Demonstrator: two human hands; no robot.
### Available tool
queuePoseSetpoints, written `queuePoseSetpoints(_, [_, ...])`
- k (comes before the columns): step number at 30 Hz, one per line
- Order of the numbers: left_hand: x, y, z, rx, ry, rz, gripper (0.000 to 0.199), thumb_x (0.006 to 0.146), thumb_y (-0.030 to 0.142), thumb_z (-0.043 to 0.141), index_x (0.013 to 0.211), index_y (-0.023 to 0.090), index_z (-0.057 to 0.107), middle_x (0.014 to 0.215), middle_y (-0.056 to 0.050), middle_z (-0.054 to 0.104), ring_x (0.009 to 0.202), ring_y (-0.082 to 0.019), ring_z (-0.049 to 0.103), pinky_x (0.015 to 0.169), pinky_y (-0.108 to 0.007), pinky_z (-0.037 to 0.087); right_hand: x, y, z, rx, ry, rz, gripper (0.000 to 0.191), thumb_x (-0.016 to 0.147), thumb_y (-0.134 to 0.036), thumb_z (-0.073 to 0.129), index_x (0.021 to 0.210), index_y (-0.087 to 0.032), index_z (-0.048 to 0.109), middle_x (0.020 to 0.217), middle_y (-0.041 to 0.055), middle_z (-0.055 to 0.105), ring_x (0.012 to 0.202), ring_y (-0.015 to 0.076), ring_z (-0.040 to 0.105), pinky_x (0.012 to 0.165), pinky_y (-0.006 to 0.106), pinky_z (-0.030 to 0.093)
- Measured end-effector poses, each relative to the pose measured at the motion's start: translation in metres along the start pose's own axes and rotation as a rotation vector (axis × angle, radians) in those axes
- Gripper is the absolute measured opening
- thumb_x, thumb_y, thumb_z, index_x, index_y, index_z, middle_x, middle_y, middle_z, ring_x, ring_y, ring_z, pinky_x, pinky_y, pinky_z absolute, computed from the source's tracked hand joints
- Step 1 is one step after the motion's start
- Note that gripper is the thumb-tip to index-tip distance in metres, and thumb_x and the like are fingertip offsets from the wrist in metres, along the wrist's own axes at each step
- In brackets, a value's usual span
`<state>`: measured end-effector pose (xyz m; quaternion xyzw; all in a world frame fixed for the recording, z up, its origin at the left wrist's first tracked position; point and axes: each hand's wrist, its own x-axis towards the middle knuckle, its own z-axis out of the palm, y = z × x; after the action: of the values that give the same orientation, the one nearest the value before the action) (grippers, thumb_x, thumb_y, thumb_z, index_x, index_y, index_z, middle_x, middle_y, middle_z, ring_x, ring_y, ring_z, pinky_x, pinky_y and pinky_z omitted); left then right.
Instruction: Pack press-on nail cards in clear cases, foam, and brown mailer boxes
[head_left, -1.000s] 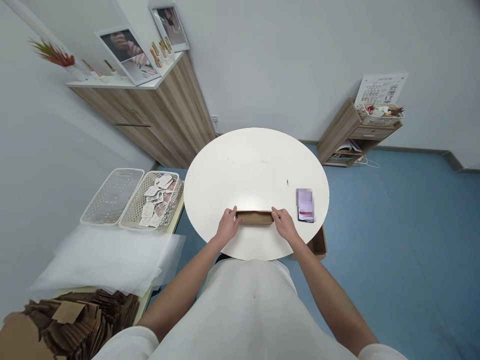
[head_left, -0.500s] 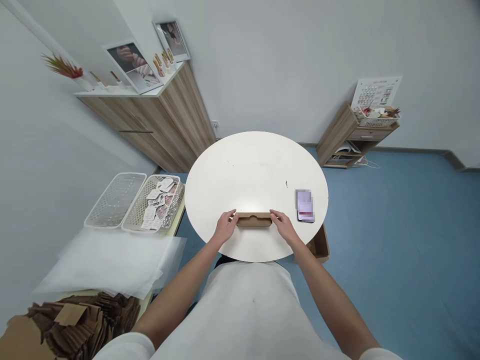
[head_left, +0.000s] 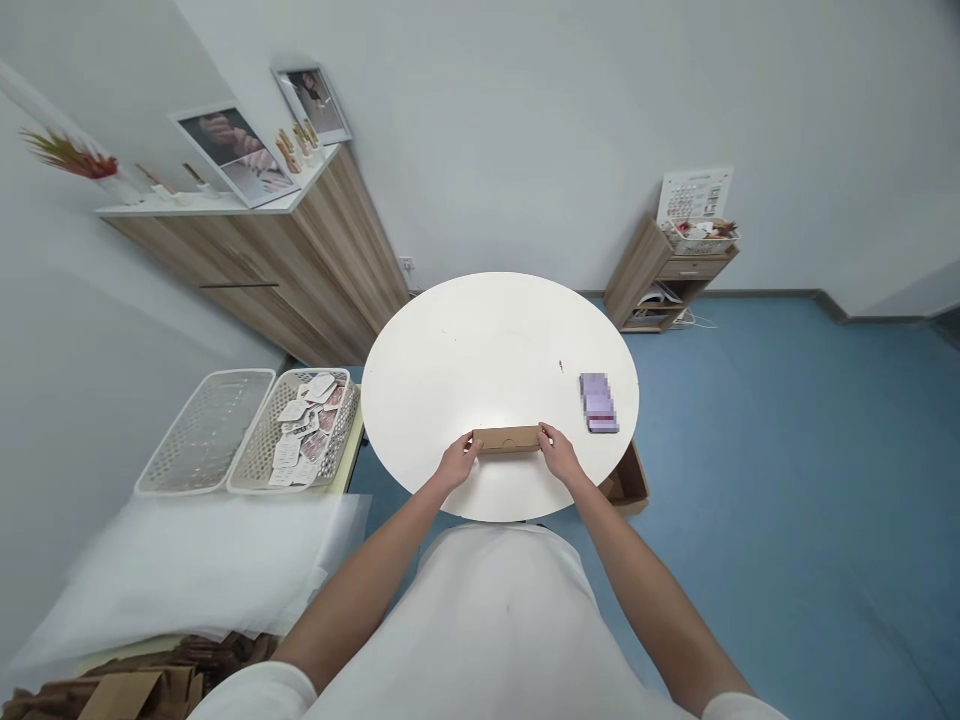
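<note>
A small, long brown cardboard box [head_left: 507,440] is at the near part of the round white table [head_left: 495,340], its lid down over the top and a curved notch line at the middle of its front. My left hand [head_left: 458,462] grips the box's left end, the thumb at the front corner. At the right end, my right hand [head_left: 559,453] holds the other corner with its fingers. Right of my hands lies a pixelated purple object [head_left: 598,403], with a small dark mark behind it on the tabletop.
On the left are two white baskets, one holding packets [head_left: 306,425], translucent sheets [head_left: 195,560] and folded brown cardboard [head_left: 135,690]. An open brown box [head_left: 628,480] stands below the table's right edge. A wooden cabinet [head_left: 352,260] and a small shelf [head_left: 637,265] stand behind.
The box's lid has come down, so its flat top now shows where an open front was visible. Both hands have closed in on its ends. The view has shifted slightly right.
</note>
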<state>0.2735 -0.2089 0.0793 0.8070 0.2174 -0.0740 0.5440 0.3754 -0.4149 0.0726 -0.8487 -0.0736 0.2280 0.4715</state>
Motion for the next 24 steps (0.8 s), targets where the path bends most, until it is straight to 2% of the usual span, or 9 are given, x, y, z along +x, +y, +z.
queuePoseSetpoints(3, [-0.005,-0.009,0.004,-0.017,0.014,-0.006,0.042,0.079,0.041,0.044,0.115,0.018,0.047,0.110,-0.009,0.056,0.095,-0.020,0.054,0.080,-0.032,0.042,-0.020,0.001,0.003,0.024,0.030,0.022,0.043,0.077,-0.034,0.040,0.118,-0.022,0.048,0.121,0.0068,0.050,0.103,0.0197,0.052,0.089,0.037,0.039])
queuePoseSetpoints(7, [-0.017,-0.026,0.016,-0.030,0.025,0.020,0.045,0.074,0.026,0.053,0.118,0.020,0.042,0.116,-0.008,0.053,0.096,-0.017,0.055,0.080,-0.029,0.043,-0.053,0.014,0.015,0.148,0.087,0.044,0.041,0.073,-0.025,0.044,0.114,-0.023,0.048,0.116,0.0048,0.055,0.092,0.0160,0.059,0.080,0.031,0.045])
queuePoseSetpoints(11, [-0.027,-0.036,0.027,-0.021,-0.012,0.004,0.044,0.073,0.024,0.056,0.114,0.020,0.042,0.115,-0.008,0.054,0.102,-0.018,0.053,0.079,-0.028,0.043,-0.074,0.031,0.026,0.183,0.174,0.121,0.039,0.072,-0.029,0.050,0.110,-0.020,0.049,0.111,0.0072,0.057,0.093,0.0168,0.058,0.075,0.028,0.046])
queuePoseSetpoints(16, [-0.021,-0.034,0.027,0.094,-0.080,-0.100,0.057,0.076,0.039,0.052,0.124,0.016,0.033,0.115,-0.013,0.052,0.088,-0.018,0.058,0.074,-0.030,0.044,-0.071,0.037,0.030,-0.049,0.226,0.234,0.048,0.074,-0.038,0.048,0.117,-0.017,0.044,0.105,0.0085,0.058,0.078,0.0153,0.059,0.073,0.030,0.045])
queuePoseSetpoints(20, [-0.008,-0.029,0.027,0.224,-0.135,-0.049,0.056,0.074,0.033,0.053,0.125,0.015,0.035,0.111,-0.012,0.053,0.089,-0.019,0.056,0.074,-0.030,0.043,-0.063,0.038,0.032,-0.152,0.201,0.181,0.044,0.075,-0.028,0.046,0.118,-0.018,0.046,0.104,0.0071,0.057,0.073,0.0131,0.056,0.074,0.029,0.043])
queuePoseSetpoints(24, [-0.005,-0.019,0.045,0.252,-0.190,0.024,0.054,0.073,0.030,0.053,0.123,0.017,0.038,0.109,-0.011,0.054,0.089,-0.019,0.055,0.074,-0.030,0.044,-0.072,0.049,0.018,-0.089,0.199,0.214,0.043,0.074,-0.027,0.045,0.117,-0.021,0.046,0.100,0.0040,0.058,0.067,0.0116,0.054,0.067,0.026,0.043])
